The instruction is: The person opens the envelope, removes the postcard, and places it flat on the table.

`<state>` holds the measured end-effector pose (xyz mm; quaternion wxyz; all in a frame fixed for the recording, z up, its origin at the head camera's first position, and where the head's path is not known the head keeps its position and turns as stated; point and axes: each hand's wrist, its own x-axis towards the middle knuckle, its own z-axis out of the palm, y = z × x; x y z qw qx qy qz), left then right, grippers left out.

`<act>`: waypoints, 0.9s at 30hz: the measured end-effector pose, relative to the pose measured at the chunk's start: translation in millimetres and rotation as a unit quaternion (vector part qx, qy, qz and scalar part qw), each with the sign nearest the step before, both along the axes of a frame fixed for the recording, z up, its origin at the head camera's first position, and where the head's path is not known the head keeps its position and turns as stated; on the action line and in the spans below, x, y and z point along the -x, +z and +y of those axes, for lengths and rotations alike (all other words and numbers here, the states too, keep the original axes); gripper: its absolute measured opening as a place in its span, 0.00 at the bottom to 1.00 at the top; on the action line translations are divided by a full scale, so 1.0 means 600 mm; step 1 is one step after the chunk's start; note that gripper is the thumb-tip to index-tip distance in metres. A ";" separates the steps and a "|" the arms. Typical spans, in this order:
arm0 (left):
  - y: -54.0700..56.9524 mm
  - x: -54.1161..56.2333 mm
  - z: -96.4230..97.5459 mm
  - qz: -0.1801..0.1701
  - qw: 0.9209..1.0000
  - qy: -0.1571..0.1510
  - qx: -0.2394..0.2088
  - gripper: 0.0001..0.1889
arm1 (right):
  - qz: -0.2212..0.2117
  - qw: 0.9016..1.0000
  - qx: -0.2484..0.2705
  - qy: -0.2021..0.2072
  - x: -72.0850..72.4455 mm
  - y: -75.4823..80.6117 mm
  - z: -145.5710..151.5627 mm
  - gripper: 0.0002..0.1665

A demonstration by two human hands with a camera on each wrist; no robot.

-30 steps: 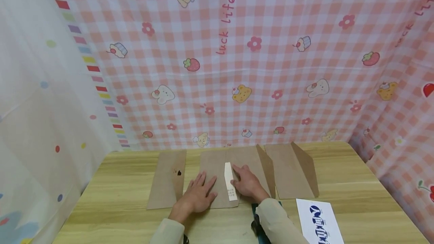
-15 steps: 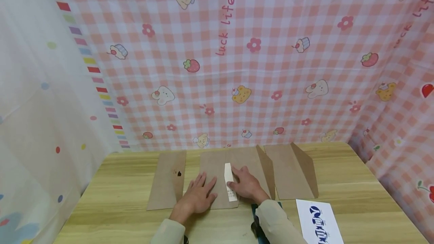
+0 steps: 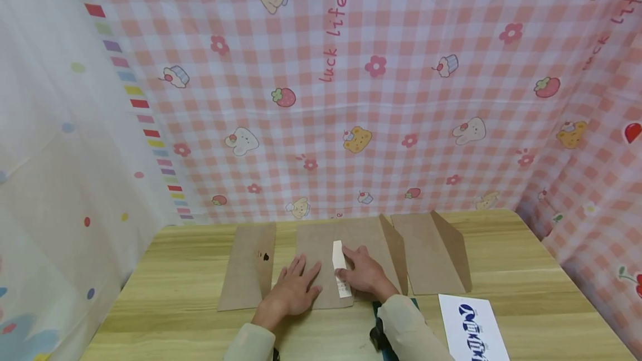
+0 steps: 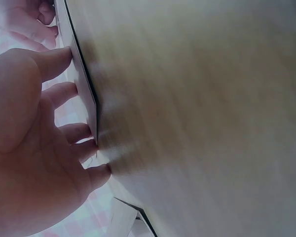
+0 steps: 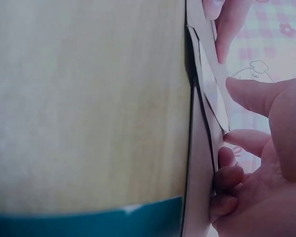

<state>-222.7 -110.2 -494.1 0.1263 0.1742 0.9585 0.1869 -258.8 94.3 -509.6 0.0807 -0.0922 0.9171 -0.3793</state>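
Note:
A brown kraft paper envelope (image 3: 313,238) lies in the middle of the wooden table, its flap folded out to the right. On it lies a narrow white paper strip (image 3: 338,249) with a slanted top end and small print low down. My left hand (image 3: 291,291) rests on the envelope's lower left part, fingers spread. My right hand (image 3: 367,272) touches the strip from the right: thumb across it, index fingertip at its upper edge. In the right wrist view, that hand's other fingers (image 5: 229,176) are bent against the brown paper and the strip (image 5: 213,91) stands slightly off it.
To the left lies another brown envelope (image 3: 243,272) with a black mark; to the right, a third envelope (image 3: 423,255) has its flap out. A white printed sheet (image 3: 473,327) lies front right. A teal item (image 3: 388,352) is partly under the right forearm. Patterned cloth (image 3: 351,99) hangs behind.
My right thumb has shifted left from the strip's edge onto its face, covering part of the print. My left hand and the envelopes stay put.

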 end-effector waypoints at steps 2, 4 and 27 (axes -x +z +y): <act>0.000 0.000 0.000 -0.002 1.000 0.000 0.000 0.29 | -0.005 1.000 0.001 -0.002 0.000 0.001 -0.001 0.41; 0.001 0.000 0.000 -0.004 1.000 0.000 0.001 0.29 | -0.012 1.000 0.006 -0.004 0.000 0.004 -0.001 0.40; -0.002 0.004 0.001 -0.005 1.000 0.000 0.008 0.30 | -0.060 0.988 0.141 -0.027 0.005 0.016 -0.004 0.34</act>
